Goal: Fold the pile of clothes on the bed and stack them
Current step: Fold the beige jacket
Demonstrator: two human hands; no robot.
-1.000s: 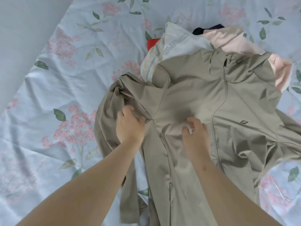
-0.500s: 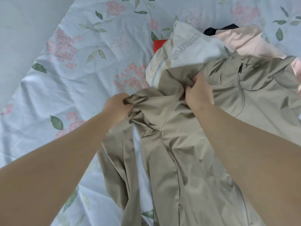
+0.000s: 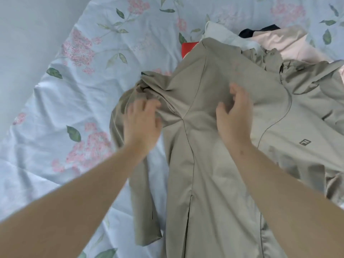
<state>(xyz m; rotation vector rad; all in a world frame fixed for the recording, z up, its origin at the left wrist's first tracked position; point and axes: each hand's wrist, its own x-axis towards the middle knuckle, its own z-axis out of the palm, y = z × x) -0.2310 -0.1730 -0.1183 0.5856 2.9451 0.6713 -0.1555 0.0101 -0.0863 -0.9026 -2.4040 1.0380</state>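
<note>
A: Where's the jacket [image 3: 214, 164]?

B: Laid out on the bed [image 3: 55, 108], right of middle, front up. The long axis runs from the person's edge toward the far side, hem near and collar far. The collar end lies over the pile [image 3: 279, 40].

A: Hands?

B: Right hand [image 3: 235, 118] rests on the chest panel, fingers relaxed and a bit spread, gripping nothing. Left hand [image 3: 142, 125] is on the bunched shoulder [image 3: 147, 84] with fingers bent. It's blurred there, so I can't tell whether it pinches cloth or only touches it.

A: What does the next move turn on?

B: The sleeve [image 3: 143, 202]. It runs from that bunch back toward the person, parallel to the body and just beside it, on the side facing the bed's left edge. A strip of sheet shows between sleeve and body.

A: Which hand takes it?

B: Left, my read. It sits at the sleeve's root, while the right is across the side seam, on the body. Likely the left carries the sleeve inward across the long axis and the right pins the chest.

A: Risk?

B: The fabric looks thin and slick. The shoulder bunch could drag the panel off line unless it's flattened first.

A: Progress?

B: Early, I'd say. No folded stack is in view, and the pile beyond the collar is loose.
</note>
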